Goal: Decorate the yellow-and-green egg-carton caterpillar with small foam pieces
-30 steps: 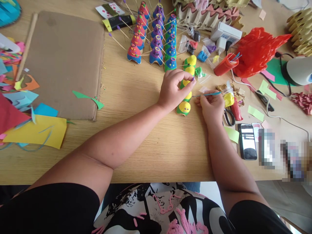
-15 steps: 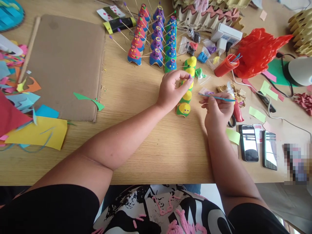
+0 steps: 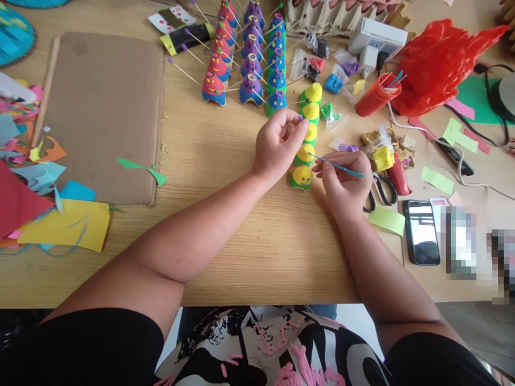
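Observation:
A row of yellow-and-green egg-carton cups (image 3: 301, 177) stands upright on the table; the nearest cup has a smiling face. My left hand (image 3: 280, 140) is beside the row on its left, thumb and forefinger pinching a small piece of purple clay (image 3: 301, 118). From the right, my right hand (image 3: 346, 179) holds a thin blue tool (image 3: 341, 168), its tip at the second-nearest cup. Behind my left hand are rows of blue-and-green cups (image 3: 277, 100), purple-and-blue cups (image 3: 251, 88) and red-and-blue cups (image 3: 214, 88), with sticks poking out.
Cardboard (image 3: 104, 118) lies at the left beside paper scraps (image 3: 64, 220). At the right are clay bags (image 3: 333, 81), a red cup (image 3: 377, 96), a red plastic bag (image 3: 438, 69), black-handled scissors (image 3: 385, 188), a phone (image 3: 421, 233) and a white power strip (image 3: 378, 37).
My right hand has moved left with the blue tool, bringing its tip to the yellow cup. My left hand still pinches the purple clay. The view has shifted slightly.

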The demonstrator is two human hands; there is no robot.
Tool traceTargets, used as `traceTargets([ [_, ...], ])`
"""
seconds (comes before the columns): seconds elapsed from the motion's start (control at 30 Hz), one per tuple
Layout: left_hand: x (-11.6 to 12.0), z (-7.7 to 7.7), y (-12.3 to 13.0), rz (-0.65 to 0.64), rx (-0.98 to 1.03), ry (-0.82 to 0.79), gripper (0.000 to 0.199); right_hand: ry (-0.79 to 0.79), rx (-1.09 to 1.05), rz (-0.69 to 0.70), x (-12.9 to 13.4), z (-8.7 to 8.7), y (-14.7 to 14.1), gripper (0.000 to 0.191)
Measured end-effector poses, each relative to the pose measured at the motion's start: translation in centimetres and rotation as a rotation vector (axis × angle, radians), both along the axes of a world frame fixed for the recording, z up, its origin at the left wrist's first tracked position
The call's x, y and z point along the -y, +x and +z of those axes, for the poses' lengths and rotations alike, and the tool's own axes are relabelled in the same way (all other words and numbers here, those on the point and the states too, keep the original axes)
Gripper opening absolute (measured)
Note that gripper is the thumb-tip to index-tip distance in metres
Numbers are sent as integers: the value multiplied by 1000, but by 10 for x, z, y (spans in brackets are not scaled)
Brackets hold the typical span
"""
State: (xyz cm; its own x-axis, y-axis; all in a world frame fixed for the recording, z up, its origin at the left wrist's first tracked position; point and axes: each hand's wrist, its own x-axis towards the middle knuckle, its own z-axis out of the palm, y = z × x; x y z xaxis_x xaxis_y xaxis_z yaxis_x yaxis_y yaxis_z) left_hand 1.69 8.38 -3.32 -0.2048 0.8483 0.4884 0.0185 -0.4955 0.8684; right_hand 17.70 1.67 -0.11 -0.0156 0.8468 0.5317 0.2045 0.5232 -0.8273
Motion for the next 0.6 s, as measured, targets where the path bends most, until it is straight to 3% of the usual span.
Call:
traceTargets([
  [0.2,7,1,-2,-20,-144,-38,38,-11,-4,-18,-2,-4,0,22],
  [0.6,10,7,-4,15,-249,-65,41,-17,-27,11,-4,-7,1,19],
])
